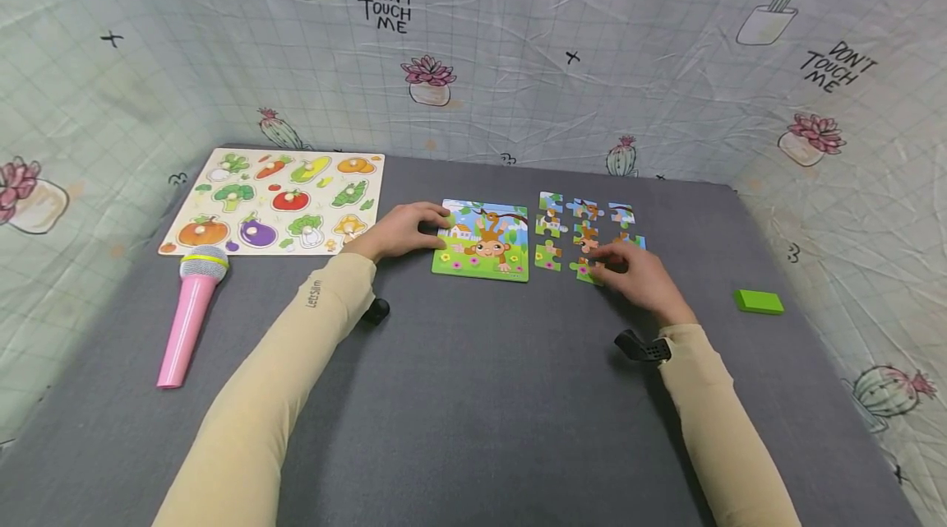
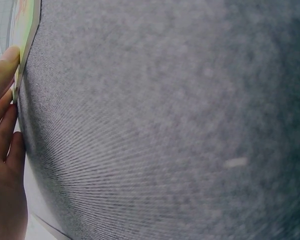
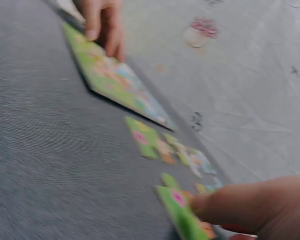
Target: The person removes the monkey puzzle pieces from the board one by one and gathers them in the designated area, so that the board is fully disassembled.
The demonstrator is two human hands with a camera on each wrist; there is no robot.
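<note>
My left hand (image 1: 405,230) rests its thumb and fingertips along the left edge of a square jigsaw puzzle board (image 1: 481,260) with a monkey picture. Thumb and fingers are spread apart at that edge, as the left wrist view shows beside the board (image 2: 31,25). To the right, loose puzzle pieces (image 1: 548,256) lie in spaced columns. My right hand (image 1: 638,276) pinches a green puzzle piece (image 1: 584,272) with a pink flower at the near end of the middle column. In the right wrist view a fingertip meets this piece (image 3: 177,207); the thumb is mostly hidden.
A wooden vegetable puzzle board (image 1: 325,202) lies at the back left, with a pink toy microphone (image 1: 189,317) just in front of it. Far right on the grey table (image 1: 488,412) sits a green block (image 1: 759,302). Printed cloth (image 1: 503,116) walls in the back and sides.
</note>
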